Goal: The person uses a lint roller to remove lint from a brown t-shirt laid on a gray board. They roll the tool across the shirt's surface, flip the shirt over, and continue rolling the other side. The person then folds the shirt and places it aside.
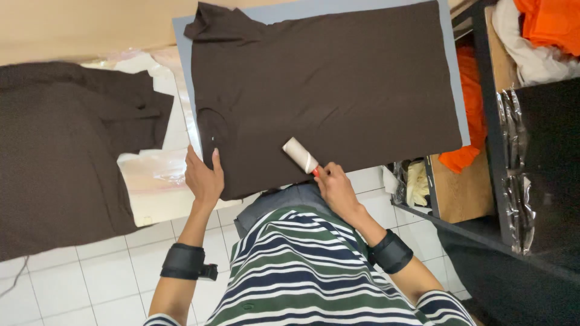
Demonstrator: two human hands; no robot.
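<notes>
My right hand (337, 188) grips the lint roller (301, 154) by its red handle on the dark brown T-shirt (326, 84), spread over the grey board (458, 90). Left hand (204, 178) lies flat — seemingly pinning the hem — so I'd roll in straight, overlapping strokes, cloth taut.

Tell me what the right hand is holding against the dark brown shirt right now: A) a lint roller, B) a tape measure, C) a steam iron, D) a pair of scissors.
A: the right hand grips the red handle of a lint roller, whose pale roll lies on the dark brown shirt, while the left hand rests flat on the shirt's near edge by the collar.
</notes>
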